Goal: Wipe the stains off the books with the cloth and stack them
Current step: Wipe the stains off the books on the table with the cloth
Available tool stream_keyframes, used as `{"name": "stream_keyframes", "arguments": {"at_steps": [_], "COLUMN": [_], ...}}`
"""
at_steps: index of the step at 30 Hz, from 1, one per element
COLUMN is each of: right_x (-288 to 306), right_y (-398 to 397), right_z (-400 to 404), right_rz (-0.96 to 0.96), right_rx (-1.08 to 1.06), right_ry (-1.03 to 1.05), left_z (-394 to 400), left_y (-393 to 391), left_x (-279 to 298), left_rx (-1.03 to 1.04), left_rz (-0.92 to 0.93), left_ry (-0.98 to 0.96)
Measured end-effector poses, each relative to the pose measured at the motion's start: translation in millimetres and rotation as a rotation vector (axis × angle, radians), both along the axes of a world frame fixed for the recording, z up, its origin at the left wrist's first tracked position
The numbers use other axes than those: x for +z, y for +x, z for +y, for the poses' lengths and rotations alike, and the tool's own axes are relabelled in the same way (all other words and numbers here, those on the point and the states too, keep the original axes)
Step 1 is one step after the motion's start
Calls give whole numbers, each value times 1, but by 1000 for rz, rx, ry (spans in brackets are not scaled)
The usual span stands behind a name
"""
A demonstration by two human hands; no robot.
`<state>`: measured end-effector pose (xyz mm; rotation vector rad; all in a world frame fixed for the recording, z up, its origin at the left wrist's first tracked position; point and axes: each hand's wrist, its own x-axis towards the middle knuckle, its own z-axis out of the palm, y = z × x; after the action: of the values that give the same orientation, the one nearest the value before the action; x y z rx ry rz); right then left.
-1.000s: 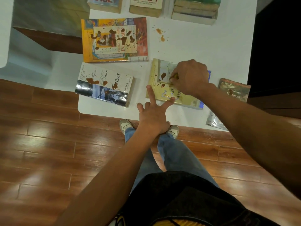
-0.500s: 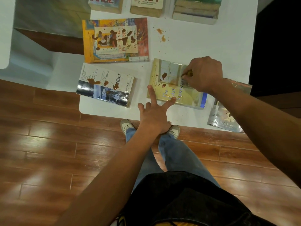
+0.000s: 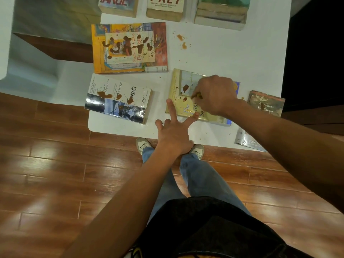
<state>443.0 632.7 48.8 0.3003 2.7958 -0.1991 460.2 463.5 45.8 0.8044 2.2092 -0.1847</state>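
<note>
A pale yellow book (image 3: 179,97) with brown stains lies near the front edge of the white table (image 3: 232,58). My right hand (image 3: 216,94) is curled over the book's middle, gripping a yellowish cloth (image 3: 235,86) that shows only at its edges. My left hand (image 3: 173,127) has its fingers spread, and two fingertips press on the book's near left corner. A stained "Contact" paperback (image 3: 119,98) lies to the left. A large stained orange book (image 3: 130,47) lies behind it. A stained "Tom Sawyer" book (image 3: 266,103) sits at the right edge.
Three stacks of books line the table's far edge: one at the left (image 3: 119,5), one in the middle (image 3: 164,7), one at the right (image 3: 221,13). Brown spatter (image 3: 182,41) marks the tabletop. A glossy book (image 3: 247,140) overhangs the front right edge. Wooden floor and my feet lie below.
My right hand with the cloth slid to the right over the yellow book, then back left toward the stains. My left hand stayed pressed on the book's corner.
</note>
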Motion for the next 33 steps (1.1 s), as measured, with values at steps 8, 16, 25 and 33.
{"name": "stream_keyframes", "arguments": {"at_steps": [8, 16, 25, 33], "right_x": [1, -1, -3, -2], "right_y": [-4, -7, -12, -8], "right_z": [0, -5, 1, -9], "right_rz": [-10, -7, -2, -7], "right_rx": [24, 31, 21, 127], "right_ry": [15, -16, 26, 13], "left_z": [0, -3, -1, -4], "left_y": [-1, 0, 0, 0], "left_x": [0, -2, -1, -2], "left_rx": [-1, 10, 35, 23], "left_rz": [-3, -15, -18, -2], "left_ry": [11, 17, 42, 34]}}
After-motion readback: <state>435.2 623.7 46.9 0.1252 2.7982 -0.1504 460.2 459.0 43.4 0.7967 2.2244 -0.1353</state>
